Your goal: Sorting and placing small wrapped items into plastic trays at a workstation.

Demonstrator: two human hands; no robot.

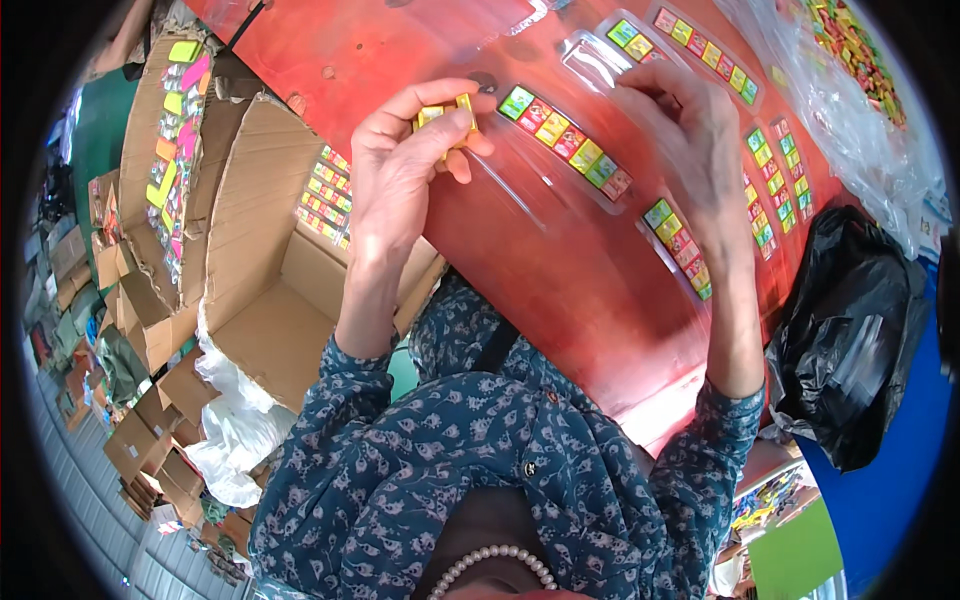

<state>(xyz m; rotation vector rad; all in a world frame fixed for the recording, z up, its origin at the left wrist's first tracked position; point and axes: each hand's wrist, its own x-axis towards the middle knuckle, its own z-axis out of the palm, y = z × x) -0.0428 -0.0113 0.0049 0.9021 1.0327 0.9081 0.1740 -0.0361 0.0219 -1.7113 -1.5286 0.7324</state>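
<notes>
My left hand [398, 160] is raised over the red table, its fingers closed round small yellow blocks [430, 116]. To the right, my right hand [692, 140] is bent down with its fingertips drawn together beside a clear plastic tray [598, 62]. Whatever those fingertips may hold is hidden. A few green and yellow squares [632, 40] sit in that tray. Between my hands lies a clear strip pack [568, 140] filled with a row of green, red and yellow squares. Another filled strip [680, 245] rests under my right wrist.
More filled strips [707, 52] lie on the red table [520, 270] at the right. A clear bag of loose coloured pieces [865, 60] is at the far right, above a black plastic bag [850, 330]. At left stands an open cardboard box [265, 325] with packed strips [325, 200].
</notes>
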